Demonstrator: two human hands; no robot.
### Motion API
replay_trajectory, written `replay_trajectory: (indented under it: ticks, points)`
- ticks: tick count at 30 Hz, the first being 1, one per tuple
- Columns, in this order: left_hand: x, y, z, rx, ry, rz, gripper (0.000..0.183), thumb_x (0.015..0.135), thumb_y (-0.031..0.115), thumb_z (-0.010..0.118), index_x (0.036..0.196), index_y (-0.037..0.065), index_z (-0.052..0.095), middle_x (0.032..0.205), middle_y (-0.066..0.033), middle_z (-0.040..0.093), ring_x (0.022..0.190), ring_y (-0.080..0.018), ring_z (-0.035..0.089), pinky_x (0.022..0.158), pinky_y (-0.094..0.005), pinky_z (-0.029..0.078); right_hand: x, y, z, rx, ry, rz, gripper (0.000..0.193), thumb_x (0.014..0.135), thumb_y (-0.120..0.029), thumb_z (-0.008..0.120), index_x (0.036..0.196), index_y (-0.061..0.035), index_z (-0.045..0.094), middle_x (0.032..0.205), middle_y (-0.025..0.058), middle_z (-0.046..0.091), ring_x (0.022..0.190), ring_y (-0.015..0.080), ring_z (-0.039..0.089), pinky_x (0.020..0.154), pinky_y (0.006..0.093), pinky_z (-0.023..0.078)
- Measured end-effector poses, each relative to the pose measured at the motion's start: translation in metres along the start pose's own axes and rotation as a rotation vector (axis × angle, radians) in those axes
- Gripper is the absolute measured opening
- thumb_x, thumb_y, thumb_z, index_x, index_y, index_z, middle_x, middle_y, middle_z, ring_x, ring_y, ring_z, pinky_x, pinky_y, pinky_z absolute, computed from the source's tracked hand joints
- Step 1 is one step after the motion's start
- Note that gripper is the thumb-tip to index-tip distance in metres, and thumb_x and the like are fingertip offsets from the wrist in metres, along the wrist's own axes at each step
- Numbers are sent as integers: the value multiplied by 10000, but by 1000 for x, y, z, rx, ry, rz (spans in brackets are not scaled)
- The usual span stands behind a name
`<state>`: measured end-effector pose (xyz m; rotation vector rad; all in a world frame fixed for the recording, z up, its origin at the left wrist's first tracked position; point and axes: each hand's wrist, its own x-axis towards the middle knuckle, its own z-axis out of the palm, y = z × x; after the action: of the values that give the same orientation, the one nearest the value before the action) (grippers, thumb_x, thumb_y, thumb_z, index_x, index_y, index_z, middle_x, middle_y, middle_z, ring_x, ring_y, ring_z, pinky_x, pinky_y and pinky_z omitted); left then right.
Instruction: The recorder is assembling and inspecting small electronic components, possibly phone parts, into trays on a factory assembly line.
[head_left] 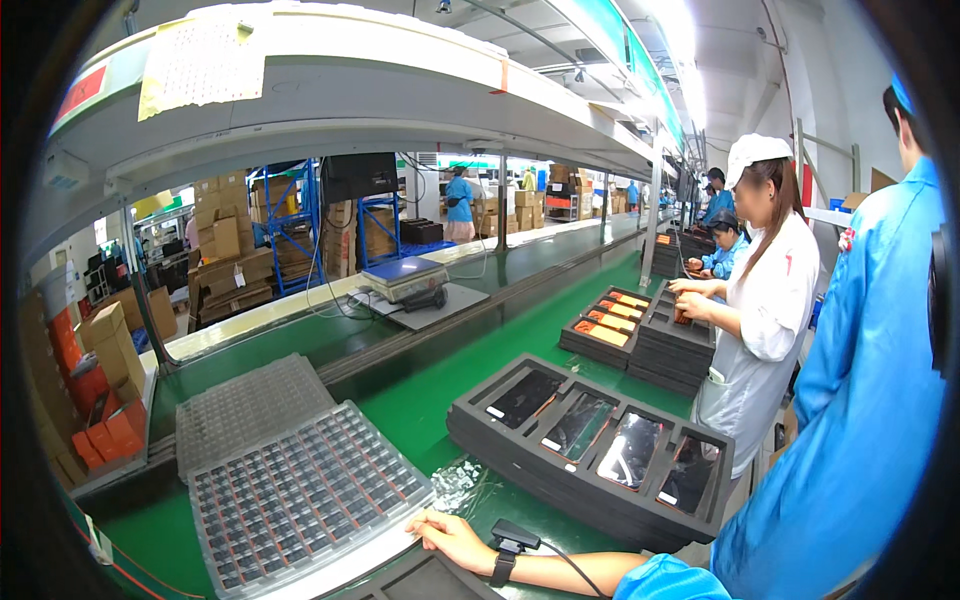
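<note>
- While the left hand is out of view, the right hand reaches in from the near right, fingers loosely bent and partly open; whether they pinch the tray's edge or only rest by it, I cannot tell.
- A strap with a small black device sits on that wrist, and a black foam tray lies just on the near side of the hand.
- At the fingertips is the near right corner of the parts tray, on the near left, its rows of pockets filled with small dark parts. It looks like thin, clear plastic: probably light, bendy and a little slippery. Loose parts could jump out if it flexes or tips, so two opposite rims, held level, would be the best grip.
- Beyond it lies a second clear tray, just touching or overlapping; I cannot tell which.
- To the right, a foam stack carries four glossy screens, likely fragile and best taken by their edges.
- Farther off are a scale and, on the right, a worker in white beside more foam trays.
</note>
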<state>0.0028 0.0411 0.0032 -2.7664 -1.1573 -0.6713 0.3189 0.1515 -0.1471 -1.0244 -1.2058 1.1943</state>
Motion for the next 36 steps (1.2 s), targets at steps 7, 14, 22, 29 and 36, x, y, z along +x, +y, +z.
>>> replay_trajectory:
  ticks: [7, 14, 22, 29, 36]
  points:
    - [-16, -11, 34, -302, 287, -69, 465, 643, 155, 893, 1050, 62, 688, 1039, -130, 687, 935, -316, 652, 822, -385, 532, -2, 1, 0, -10, 1, 3, 203, 1029, -172, 517, 1099, -27, 641, 856, -28, 563, 729, 57, 498, 707, 220, 444]
    - [-15, -15, 24, -329, 301, -28, 447, 640, 156, 894, 1030, 63, 697, 1054, -129, 695, 878, -307, 664, 782, -377, 542, -2, 0, 5, -51, 25, 5, 197, 1017, -187, 536, 1078, -39, 651, 887, -13, 618, 739, 56, 566, 692, 224, 491]
    - [-18, -27, 21, -265, 222, 3, 450, 737, 308, 825, 1126, 118, 702, 1112, -50, 710, 785, -224, 660, 687, -320, 555, 14, -22, 5, -367, 105, -260, 150, 975, -90, 553, 993, -11, 679, 654, -3, 599, 603, 63, 557, 577, 231, 457]
    - [-31, -31, 35, -247, 241, 18, 459, 765, 333, 785, 1156, 117, 678, 1146, -43, 688, 822, -225, 642, 701, -333, 553, 81, -82, 104, -1035, -330, -764, 106, 879, -134, 638, 953, -70, 680, 907, 100, 661, 858, 302, 619, 751, 402, 498]
    - [-34, -36, 36, -267, 238, 42, 462, 777, 331, 775, 1165, 109, 663, 1149, -54, 678, 833, -240, 629, 710, -348, 551, 190, -47, 127, -1256, -220, -863, 166, 846, -118, 633, 979, -74, 723, 974, 99, 664, 942, 308, 610, 836, 411, 512]
